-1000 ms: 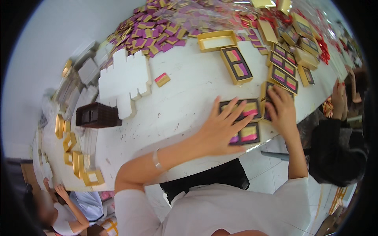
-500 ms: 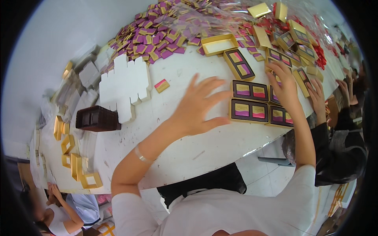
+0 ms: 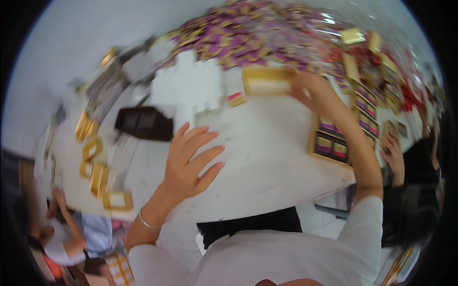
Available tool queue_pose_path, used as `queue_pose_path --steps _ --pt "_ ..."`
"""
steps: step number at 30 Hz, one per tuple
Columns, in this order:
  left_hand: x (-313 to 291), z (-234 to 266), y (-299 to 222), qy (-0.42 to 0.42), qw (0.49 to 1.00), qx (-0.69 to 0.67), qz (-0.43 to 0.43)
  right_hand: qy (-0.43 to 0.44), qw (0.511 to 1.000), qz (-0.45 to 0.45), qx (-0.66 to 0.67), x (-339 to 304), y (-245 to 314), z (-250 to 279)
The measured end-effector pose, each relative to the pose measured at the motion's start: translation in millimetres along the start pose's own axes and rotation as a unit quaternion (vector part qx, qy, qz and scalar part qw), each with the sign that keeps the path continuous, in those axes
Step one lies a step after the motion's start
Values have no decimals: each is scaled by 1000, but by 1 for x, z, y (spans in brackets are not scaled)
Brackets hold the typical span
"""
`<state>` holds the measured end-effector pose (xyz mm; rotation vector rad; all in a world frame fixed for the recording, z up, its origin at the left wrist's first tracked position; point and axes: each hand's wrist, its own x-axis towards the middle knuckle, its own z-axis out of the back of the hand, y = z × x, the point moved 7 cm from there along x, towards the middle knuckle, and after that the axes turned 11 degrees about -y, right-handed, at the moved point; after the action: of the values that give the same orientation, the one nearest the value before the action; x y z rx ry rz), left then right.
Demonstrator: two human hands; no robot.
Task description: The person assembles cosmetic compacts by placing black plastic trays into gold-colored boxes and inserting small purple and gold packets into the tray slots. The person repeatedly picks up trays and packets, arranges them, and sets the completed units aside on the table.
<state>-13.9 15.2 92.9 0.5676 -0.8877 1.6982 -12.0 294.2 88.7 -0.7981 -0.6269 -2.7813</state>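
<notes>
My right hand (image 3: 317,93) is closed on the right end of an open gold box (image 3: 267,90), which is blurred by motion. Nothing shows inside this box but its pale bottom. My left hand (image 3: 193,159) hovers above the white table (image 3: 257,167), fingers spread, holding nothing. Nearest to that hand is a dark brown compartmented insert (image 3: 145,125). A small pink and gold packet (image 3: 236,99) lies just below the gold box's left end. Under my right forearm, gold boxes with dark inserts (image 3: 329,159) hold purple, pink and gold packets; the forearm hides part of them.
A stack of cut white card (image 3: 188,86) lies left of centre. Purple and gold packets (image 3: 238,40) heap along the back. Several empty gold boxes (image 3: 118,201) stand at the left edge. Another person's hand (image 3: 394,155) rests at the right, near more filled boxes (image 3: 365,112).
My right hand has left the filled boxes and taken hold of the empty gold box, bringing it left and nearer. My left hand has moved left, away from the filled boxes. The view has shifted.
</notes>
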Motion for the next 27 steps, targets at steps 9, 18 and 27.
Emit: queue_pose_path --steps 9,18,27 --pt "-16 114 76 -20 962 252 107 160 982 99 7 -98 130 -47" --pt "-12 100 96 -13 979 196 51 61 992 111 -23 -81 145 -29" --pt "-10 113 107 -59 981 174 68 10 996 93 0 -93 142 -14"
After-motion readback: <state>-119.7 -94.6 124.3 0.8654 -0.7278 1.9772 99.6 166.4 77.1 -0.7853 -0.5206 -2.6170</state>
